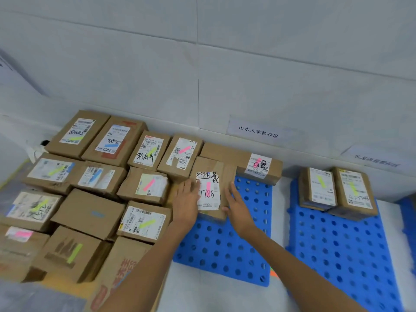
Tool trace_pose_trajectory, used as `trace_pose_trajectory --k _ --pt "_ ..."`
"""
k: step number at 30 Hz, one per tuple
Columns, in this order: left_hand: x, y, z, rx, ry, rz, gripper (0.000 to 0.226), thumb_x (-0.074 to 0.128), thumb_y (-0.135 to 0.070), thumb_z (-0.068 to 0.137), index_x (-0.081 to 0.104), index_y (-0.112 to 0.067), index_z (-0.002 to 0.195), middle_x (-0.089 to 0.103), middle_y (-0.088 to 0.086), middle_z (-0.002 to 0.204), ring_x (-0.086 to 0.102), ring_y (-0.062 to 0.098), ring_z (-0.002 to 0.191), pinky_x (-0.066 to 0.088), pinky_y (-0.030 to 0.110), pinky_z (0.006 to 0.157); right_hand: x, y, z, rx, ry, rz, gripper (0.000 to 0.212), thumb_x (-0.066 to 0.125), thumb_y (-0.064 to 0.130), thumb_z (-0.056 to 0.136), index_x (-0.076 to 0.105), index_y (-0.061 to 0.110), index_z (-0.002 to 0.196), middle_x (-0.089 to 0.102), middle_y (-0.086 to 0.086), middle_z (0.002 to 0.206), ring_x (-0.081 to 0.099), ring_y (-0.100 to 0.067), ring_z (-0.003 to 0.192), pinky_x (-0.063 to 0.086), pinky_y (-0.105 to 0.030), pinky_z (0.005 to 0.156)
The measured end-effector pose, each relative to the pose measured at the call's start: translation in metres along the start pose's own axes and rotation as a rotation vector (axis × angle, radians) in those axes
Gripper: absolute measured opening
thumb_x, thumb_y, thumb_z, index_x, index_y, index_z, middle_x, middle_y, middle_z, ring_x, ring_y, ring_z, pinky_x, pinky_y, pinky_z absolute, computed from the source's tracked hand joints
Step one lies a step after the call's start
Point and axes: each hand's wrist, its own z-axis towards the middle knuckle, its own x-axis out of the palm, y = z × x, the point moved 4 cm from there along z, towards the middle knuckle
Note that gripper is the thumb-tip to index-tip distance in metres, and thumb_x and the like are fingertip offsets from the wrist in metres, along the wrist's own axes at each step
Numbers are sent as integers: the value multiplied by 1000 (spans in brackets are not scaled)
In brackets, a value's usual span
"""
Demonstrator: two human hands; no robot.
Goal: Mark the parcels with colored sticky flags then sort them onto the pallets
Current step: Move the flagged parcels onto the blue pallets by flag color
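A brown cardboard parcel [222,176] with a white label marked "7786" and a pink flag lies on the middle blue pallet [225,251]. My left hand [186,199] rests flat against its left side, fingers spread. On the opposite side, my right hand [238,206] presses the parcel's right edge. Behind it sits another pink-flagged parcel [243,158]. The right blue pallet [337,244] carries two green-flagged parcels [317,188] [353,192].
Several flagged cardboard parcels [90,212] crowd the left side, flagged green, blue or pink. A white wall with paper signs [258,131] runs behind. White floor shows between the pallets. A third blue pallet edge [408,212] peeks at far right.
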Motion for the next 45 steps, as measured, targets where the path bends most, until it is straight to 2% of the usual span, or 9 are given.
trace_pose_trajectory --k 3,7,17,25,29,31,36,40,45 --pt "1 -2 12 17 44 53 51 45 -20 96 29 -19 144 28 3 149 27 21 135 30 34 106 -9 -2 11 -3 -22 -66 65 44 13 98 4 19 149 -15 7 156 6 -18 145 26 -31 114" --pt "-2 -1 5 24 62 29 56 46 -12 94 26 -18 146 25 4 150 24 21 138 27 34 110 -13 -7 2 -47 -23 -64 56 39 29 100 14 16 149 -2 -1 158 -1 -20 145 11 -34 118" --pt "-11 -79 -72 206 -8 -243 37 48 -1 91 54 -12 125 48 6 132 41 22 127 39 38 105 -77 -87 -102 -24 -219 159 24 46 10 96 60 9 115 58 -10 121 48 -27 120 32 -25 100" --pt "25 -213 -213 271 148 -398 38 46 1 91 52 -9 128 48 9 131 43 23 123 32 27 106 -120 -187 -288 122 -281 297 21 45 8 97 63 6 108 61 -10 120 56 -22 108 44 -39 97" --pt "51 -269 -285 223 342 -473 39 45 -4 94 46 -11 133 47 5 133 42 19 125 28 18 100 -100 -244 -377 218 -206 311 18 46 6 96 63 10 99 65 -7 104 59 -19 93 47 -31 91" --pt "65 -287 -318 154 512 -515 41 47 -11 93 42 -15 134 47 -2 129 44 15 121 33 19 100 -81 -252 -411 246 -121 297 20 46 6 95 61 8 109 59 -2 103 56 -17 92 39 -11 86" --pt "149 -279 -358 -39 793 -495 79 58 -43 71 21 -33 141 46 6 133 53 23 117 50 36 94 -31 -257 -454 297 121 420 39 45 15 96 43 15 135 53 -1 131 53 -13 111 46 -16 86" --pt "104 -309 -370 -134 774 -491 78 56 -22 86 11 -20 150 31 9 145 39 25 131 39 28 100 -24 -256 -457 393 67 461 44 43 12 96 37 15 140 48 -3 138 48 -19 121 41 -26 99" --pt "85 -301 -352 -155 679 -511 62 48 -7 91 25 -21 146 35 6 147 41 23 130 42 32 102 -50 -239 -456 369 -33 643 36 44 6 96 48 12 131 52 -3 128 50 -11 104 49 -11 77"
